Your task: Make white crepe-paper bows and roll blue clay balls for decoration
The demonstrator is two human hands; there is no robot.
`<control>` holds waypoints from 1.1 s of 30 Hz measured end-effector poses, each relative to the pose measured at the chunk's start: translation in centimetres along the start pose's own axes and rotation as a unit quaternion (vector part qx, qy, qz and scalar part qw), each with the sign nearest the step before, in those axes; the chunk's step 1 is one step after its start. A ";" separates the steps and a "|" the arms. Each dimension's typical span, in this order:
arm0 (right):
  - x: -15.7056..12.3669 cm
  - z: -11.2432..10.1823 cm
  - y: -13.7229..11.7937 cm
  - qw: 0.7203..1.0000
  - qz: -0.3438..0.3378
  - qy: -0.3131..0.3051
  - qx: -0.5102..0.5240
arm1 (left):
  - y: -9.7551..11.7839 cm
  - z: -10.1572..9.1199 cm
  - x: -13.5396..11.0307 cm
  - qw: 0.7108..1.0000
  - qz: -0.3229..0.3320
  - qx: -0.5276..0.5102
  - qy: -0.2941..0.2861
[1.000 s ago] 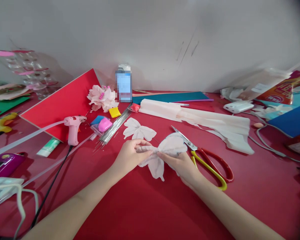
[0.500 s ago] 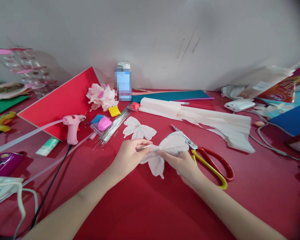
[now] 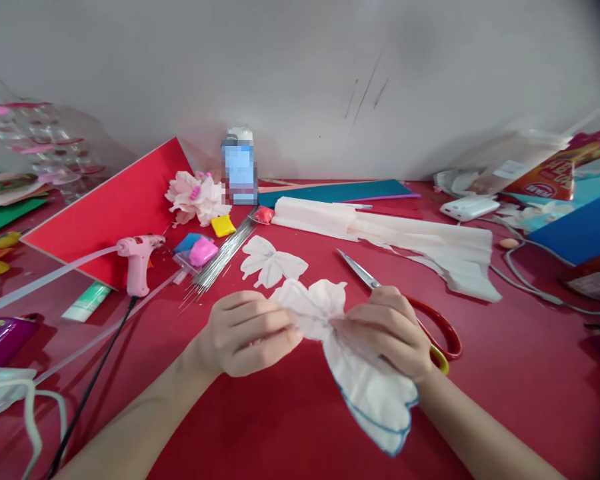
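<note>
Left hand [image 3: 253, 333] and right hand [image 3: 393, 330] pinch a white, blue-edged papery butterfly [image 3: 347, 363] in closed fingers, left of red-and-yellow-handled metal scissors [image 3: 359, 269]

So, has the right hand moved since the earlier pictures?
Yes, to the right: judged against the scissors, the right hand now covers their pivot, which showed in the earlier pictures.
</note>
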State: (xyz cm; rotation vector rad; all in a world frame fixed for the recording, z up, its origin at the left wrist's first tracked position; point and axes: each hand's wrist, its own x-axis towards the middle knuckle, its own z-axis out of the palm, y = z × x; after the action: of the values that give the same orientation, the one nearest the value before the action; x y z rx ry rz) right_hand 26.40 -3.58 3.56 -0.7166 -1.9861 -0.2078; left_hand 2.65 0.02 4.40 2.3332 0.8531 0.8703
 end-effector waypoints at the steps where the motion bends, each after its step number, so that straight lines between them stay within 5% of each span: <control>1: 0.0 -0.2 -0.1 0.999 -0.033 -0.005 -0.023 | -0.1 -0.1 -0.1 1.000 0.014 0.023 -0.002; 5: -0.4 0.0 -0.2 0.994 -0.093 -0.015 -0.050 | -0.4 0.0 -0.2 0.975 0.144 0.159 0.061; 8: -0.9 0.7 0.2 0.994 -0.095 0.040 -0.027 | -0.3 0.1 -0.1 0.906 0.305 0.251 0.153; 11: -1.3 1.2 0.5 0.996 -0.076 0.048 0.011 | -0.4 0.3 0.2 0.869 0.361 0.277 0.194; 14: -1.0 1.7 0.4 0.996 0.013 -0.017 0.084 | -0.9 0.8 0.5 0.917 0.291 0.203 0.180; 16: -0.5 2.2 0.1 0.974 0.134 -0.065 0.168 | -1.2 1.2 0.8 0.968 0.180 0.100 0.146; 19: -0.1 3.0 -0.2 0.873 0.392 -0.105 0.271 | -1.3 1.7 1.3 0.996 -0.055 -0.045 0.057; 22: -0.2 3.6 -0.3 0.741 0.574 -0.118 0.328 | -1.2 1.9 1.7 0.965 -0.227 -0.134 0.007; 26: -0.1 3.8 -0.3 0.672 0.640 -0.095 0.360 | -0.9 2.4 1.8 0.932 -0.298 -0.205 -0.005; 33: 0.3 4.0 -0.7 0.673 0.638 -0.062 0.369 | -0.8 3.1 1.7 0.901 -0.344 -0.264 0.005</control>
State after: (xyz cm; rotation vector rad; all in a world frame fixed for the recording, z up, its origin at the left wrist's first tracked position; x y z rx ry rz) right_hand 22.87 -2.30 1.86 -1.3512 -1.0522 1.4237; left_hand 5.56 1.04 2.49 1.4059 1.1654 0.6799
